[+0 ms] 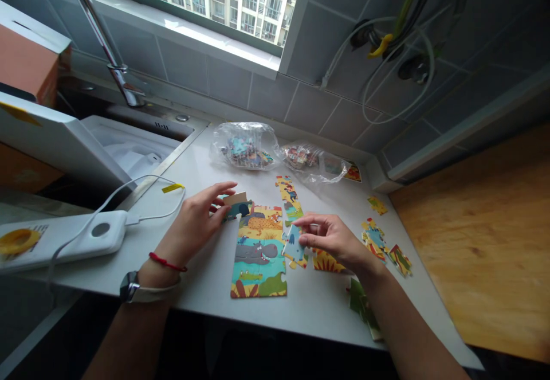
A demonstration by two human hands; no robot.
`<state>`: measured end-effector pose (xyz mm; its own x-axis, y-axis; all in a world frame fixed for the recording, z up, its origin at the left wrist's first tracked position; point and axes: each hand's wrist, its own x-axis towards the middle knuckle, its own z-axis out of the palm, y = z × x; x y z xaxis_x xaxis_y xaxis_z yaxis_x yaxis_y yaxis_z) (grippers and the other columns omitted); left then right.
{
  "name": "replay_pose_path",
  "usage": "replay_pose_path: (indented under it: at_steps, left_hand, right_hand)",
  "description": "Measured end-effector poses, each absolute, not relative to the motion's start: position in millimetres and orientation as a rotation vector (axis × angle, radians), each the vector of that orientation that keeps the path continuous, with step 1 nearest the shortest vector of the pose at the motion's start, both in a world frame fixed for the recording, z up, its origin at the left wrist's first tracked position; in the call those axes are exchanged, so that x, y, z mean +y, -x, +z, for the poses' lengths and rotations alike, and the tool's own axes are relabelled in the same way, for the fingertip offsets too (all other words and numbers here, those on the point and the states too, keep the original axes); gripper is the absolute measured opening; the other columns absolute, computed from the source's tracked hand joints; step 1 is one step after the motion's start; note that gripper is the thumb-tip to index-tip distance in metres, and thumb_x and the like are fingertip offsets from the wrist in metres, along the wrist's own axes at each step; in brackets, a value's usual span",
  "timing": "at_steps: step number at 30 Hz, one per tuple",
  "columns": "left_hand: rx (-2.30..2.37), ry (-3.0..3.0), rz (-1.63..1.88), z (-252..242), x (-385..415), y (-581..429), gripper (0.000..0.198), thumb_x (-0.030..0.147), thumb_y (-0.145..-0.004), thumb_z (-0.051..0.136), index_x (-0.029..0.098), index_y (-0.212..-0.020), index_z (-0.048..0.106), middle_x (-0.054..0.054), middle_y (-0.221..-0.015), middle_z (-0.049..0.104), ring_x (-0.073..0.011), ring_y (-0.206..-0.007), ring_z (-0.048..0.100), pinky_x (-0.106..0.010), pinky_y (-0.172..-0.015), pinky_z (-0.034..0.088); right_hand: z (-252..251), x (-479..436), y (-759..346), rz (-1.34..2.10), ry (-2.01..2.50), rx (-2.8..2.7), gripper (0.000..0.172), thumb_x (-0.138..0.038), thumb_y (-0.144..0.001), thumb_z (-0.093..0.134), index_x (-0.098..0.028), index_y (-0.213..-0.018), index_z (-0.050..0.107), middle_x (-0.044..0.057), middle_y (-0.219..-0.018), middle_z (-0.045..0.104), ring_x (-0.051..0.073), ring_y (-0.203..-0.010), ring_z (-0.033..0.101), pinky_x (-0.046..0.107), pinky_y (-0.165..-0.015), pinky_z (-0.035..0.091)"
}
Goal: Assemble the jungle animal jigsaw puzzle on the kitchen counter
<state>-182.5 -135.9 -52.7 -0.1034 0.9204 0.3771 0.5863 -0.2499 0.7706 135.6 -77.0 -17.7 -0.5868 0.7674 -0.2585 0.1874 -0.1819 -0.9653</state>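
A partly joined animal jigsaw (259, 252) lies on the white counter (206, 279). My left hand (195, 222) pinches a puzzle piece (235, 203) at the jigsaw's top left corner. My right hand (333, 238) grips a light blue puzzle piece (294, 243) by the jigsaw's right edge. A short joined strip of pieces (290, 198) lies just beyond my right hand. Loose pieces (382, 242) are scattered to the right, and one green piece (363, 305) is partly hidden under my right forearm.
Two clear plastic bags of pieces (247, 146) sit at the back of the counter. A sink (129, 148) with a tall tap (109, 53) lies to the left. A white device with a cable (86, 234) rests at the near left. A wooden surface (481, 236) adjoins on the right.
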Motion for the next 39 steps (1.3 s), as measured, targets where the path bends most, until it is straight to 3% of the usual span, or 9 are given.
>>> replay_pose_path:
  at_steps: [7, 16, 24, 30, 34, 39]
  left_hand:
    - [1.673, -1.923, 1.228, -50, -138, 180, 0.025, 0.035, -0.097, 0.059, 0.023, -0.114, 0.073, -0.007, -0.107, 0.079, -0.0206, -0.077, 0.076, -0.033, -0.069, 0.066]
    - [1.681, -2.045, 1.187, -54, -137, 180, 0.026, 0.042, -0.102, 0.056, 0.025, -0.112, 0.073, -0.008, -0.117, 0.078, -0.023, -0.088, 0.077, -0.036, -0.079, 0.066]
    - [1.663, -2.042, 1.233, -50, -136, 177, 0.024, 0.039, -0.101, 0.058, 0.023, -0.108, 0.074, -0.008, -0.115, 0.078, -0.0216, -0.088, 0.077, -0.034, -0.074, 0.066]
    - [1.794, -2.103, 1.325, -16, -148, 159, 0.019, 0.038, -0.098, 0.061, 0.027, -0.103, 0.075, -0.006, -0.105, 0.079, -0.025, -0.091, 0.076, -0.043, -0.086, 0.066]
    - [1.661, -2.03, 1.34, 6, -139, 140, 0.018, 0.039, -0.098, 0.063, 0.027, -0.104, 0.075, -0.005, -0.102, 0.078, -0.0218, -0.086, 0.076, -0.037, -0.075, 0.069]
    - [1.33, -1.854, 1.165, -2, -86, 118, 0.021, 0.04, -0.091, 0.069, 0.02, -0.093, 0.074, -0.006, -0.092, 0.077, -0.0172, -0.073, 0.075, -0.028, -0.061, 0.067]
  right_hand:
    - [-23, -82, -135, 1.938, 0.841, -1.88, 0.03, -0.037, -0.073, 0.094, -0.022, -0.097, 0.085, 0.002, -0.085, 0.065, 0.013, -0.074, 0.057, 0.026, -0.066, 0.049]
    - [-31, -78, -144, 1.743, 0.953, -1.928, 0.029, -0.042, -0.08, 0.088, -0.023, -0.101, 0.083, 0.002, -0.084, 0.064, 0.015, -0.076, 0.059, 0.029, -0.071, 0.051]
    - [-42, -66, -145, 1.546, 1.197, -1.607, 0.034, -0.045, -0.076, 0.089, -0.02, -0.096, 0.077, 0.004, -0.089, 0.072, 0.017, -0.08, 0.067, 0.031, -0.076, 0.056]
    - [-42, -70, -144, 1.641, 1.096, -1.668, 0.038, -0.044, -0.077, 0.088, -0.019, -0.104, 0.08, 0.004, -0.086, 0.074, 0.016, -0.076, 0.066, 0.029, -0.071, 0.056]
    - [-39, -75, -141, 1.727, 1.031, -1.722, 0.037, -0.045, -0.078, 0.087, -0.019, -0.104, 0.081, 0.006, -0.093, 0.075, 0.017, -0.081, 0.069, 0.03, -0.074, 0.058]
    - [-43, -72, -141, 1.671, 1.144, -1.62, 0.038, -0.047, -0.074, 0.089, -0.018, -0.096, 0.078, 0.003, -0.086, 0.072, 0.016, -0.075, 0.068, 0.03, -0.071, 0.058]
